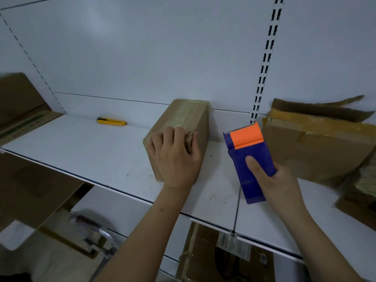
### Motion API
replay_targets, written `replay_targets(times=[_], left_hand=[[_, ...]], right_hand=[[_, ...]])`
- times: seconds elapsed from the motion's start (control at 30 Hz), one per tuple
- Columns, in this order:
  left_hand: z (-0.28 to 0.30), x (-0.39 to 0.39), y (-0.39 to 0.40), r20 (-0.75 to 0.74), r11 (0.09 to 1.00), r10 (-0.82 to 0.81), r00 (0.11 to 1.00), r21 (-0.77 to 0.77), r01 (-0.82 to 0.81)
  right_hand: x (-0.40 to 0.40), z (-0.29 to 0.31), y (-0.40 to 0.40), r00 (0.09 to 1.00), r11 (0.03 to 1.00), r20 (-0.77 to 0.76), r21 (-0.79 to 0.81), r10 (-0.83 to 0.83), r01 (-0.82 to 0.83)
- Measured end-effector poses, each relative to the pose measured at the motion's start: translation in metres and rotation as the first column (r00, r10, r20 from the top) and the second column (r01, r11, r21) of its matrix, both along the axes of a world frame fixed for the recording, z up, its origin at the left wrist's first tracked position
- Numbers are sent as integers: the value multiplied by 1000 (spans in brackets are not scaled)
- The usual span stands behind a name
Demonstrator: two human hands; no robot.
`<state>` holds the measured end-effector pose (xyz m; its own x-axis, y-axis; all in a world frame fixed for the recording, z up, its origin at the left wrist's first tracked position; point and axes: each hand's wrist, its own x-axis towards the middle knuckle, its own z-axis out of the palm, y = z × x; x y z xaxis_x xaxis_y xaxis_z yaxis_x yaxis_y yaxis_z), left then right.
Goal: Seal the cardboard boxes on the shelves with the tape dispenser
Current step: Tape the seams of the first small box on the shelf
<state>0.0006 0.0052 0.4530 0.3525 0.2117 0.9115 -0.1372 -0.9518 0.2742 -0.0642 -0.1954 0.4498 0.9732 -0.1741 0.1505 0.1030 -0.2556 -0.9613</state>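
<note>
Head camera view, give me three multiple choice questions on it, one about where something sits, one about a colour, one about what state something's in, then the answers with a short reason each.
1. Where does the yellow utility knife lie?
A. on the shelf near the back wall, left of the small box
B. on top of the small box
C. in the person's right hand

2. What colour is the cap below the toothed blade of the tape dispenser?
A. green
B. orange
C. white

3. In what state is the large box at the right?
A. taped flat and sealed
B. crushed flat on the shelf
C. open, flaps standing up

Answers:
1 A: the knife rests on the shelf, apart from the small box.
2 B: the cap is orange on a blue body, which the right hand grips.
3 C: its torn flaps stand up; by contrast, the left hand rests on the taped small box.
</note>
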Motion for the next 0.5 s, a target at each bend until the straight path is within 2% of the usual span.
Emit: replay_targets(times=[0.13, 0.2, 0.27, 0.37, 0.4, 0.43, 0.47, 0.5], left_hand=[[1, 3, -10, 35, 997, 52, 998, -59, -49], [2, 1, -9, 18, 996, 11, 1000, -91, -10], [6, -11, -10, 3, 983, -109, 994, -151, 108], [26, -42, -20, -3, 899, -391, 920, -216, 381], [35, -52, -24, -65, 823, -538, 840, -256, 508], [43, -61, -28, -156, 698, -701, 696, -350, 625], [50, -67, -30, -231, 534, -842, 488, -491, 689], [55, -71, -30, -249, 357, -934, 255, -637, 683]], right_hand=[[-3, -4, -6, 1000, 996, 19, 85, -1, 0], [-6, -7, -10, 1000, 993, 23, 119, -8, 5], [-10, -8, -13, 999, 992, 44, 123, -13, 7], [-19, -8, -18, 989, 998, 139, -24, -46, 49], [-22, -7, -20, 984, 994, 171, -84, -55, 70], [-27, -7, -23, 977, 986, 202, -140, -61, 91], [-31, -5, -26, 970, 974, 235, -198, -65, 114], [-35, -3, -31, 960, 953, 270, -267, -69, 143]])
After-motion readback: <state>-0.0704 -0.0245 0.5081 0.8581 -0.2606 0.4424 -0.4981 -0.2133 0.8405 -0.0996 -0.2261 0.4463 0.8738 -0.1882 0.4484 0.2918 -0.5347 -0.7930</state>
